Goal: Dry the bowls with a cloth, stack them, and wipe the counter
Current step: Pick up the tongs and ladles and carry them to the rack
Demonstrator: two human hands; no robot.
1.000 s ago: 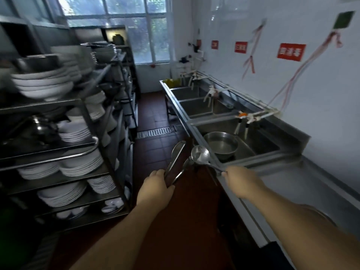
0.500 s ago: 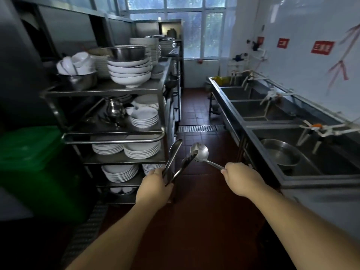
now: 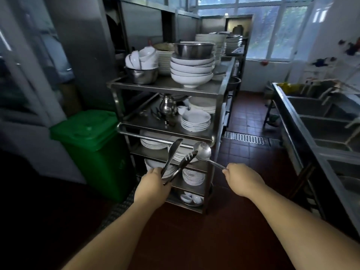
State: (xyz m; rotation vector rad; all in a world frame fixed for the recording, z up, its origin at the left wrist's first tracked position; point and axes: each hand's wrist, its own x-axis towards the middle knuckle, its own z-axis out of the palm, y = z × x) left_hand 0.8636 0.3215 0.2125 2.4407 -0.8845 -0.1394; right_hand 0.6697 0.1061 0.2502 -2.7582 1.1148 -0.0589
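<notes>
Two hands: both are carrying utensils, no cloth.
Bowls: white bowls (image 3: 191, 72) are sitting stacked on the rack (image 3: 167, 87) top shelf.
Left hand (image 3: 153, 187): is clenching tongs (image 3: 178, 162).
Right hand (image 3: 242, 180): is gripping a ladle (image 3: 202, 152).
Change: the view is swinging from the sinks (image 3: 319, 121) toward the rack.
Meaning: probably stowing utensils; counter wiping is waiting.
</notes>
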